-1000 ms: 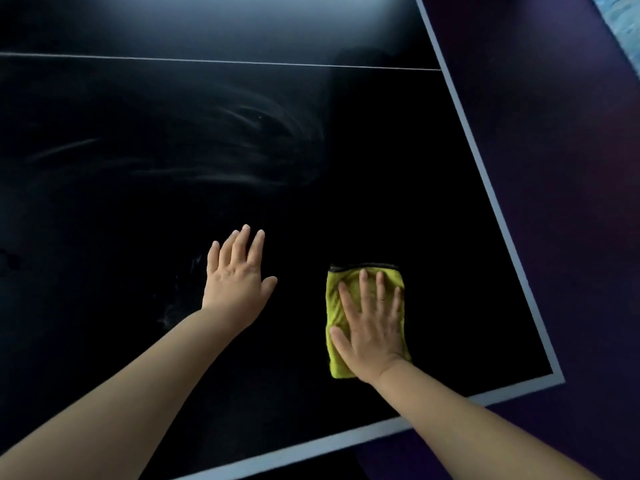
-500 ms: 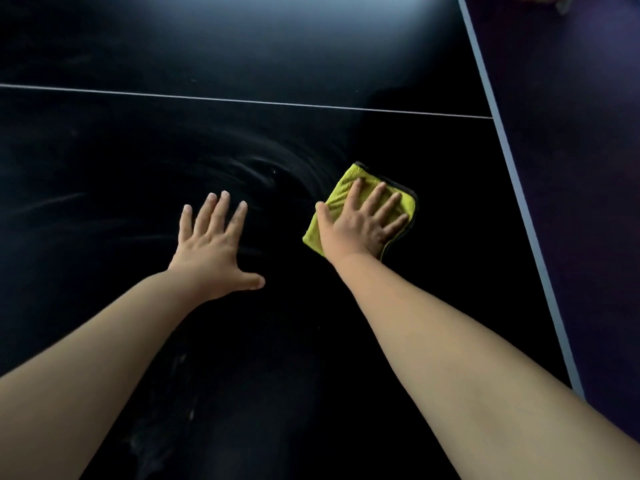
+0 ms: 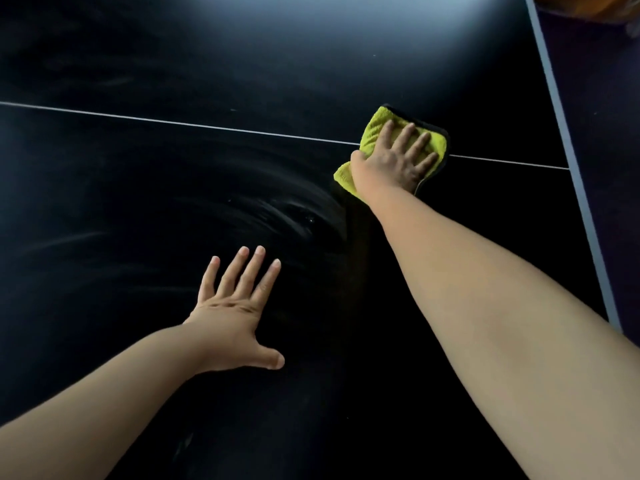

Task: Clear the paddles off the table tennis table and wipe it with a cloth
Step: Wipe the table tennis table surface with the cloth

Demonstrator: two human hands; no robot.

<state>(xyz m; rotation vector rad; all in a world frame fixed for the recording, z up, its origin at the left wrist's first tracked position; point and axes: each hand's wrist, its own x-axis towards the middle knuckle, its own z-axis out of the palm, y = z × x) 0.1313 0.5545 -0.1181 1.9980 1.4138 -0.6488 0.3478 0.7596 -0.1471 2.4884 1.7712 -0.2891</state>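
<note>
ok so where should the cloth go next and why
Probably sweep the cloth left and back toward you: the right hand presses it flat on the white line, and pale streaks show on the table just left of it.

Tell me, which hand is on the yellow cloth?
The right hand presses flat on the yellow cloth, over the thin white line. The left hand lies spread on the bare table.

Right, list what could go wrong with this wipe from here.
1. The left hand lies flat on the table, so it may leave fresh prints on the dark top.
2. Pale smears curve left of the cloth; the stroke may miss them.
3. The right hand presses the cloth with flat fingers, so it could slip or bunch.
</note>
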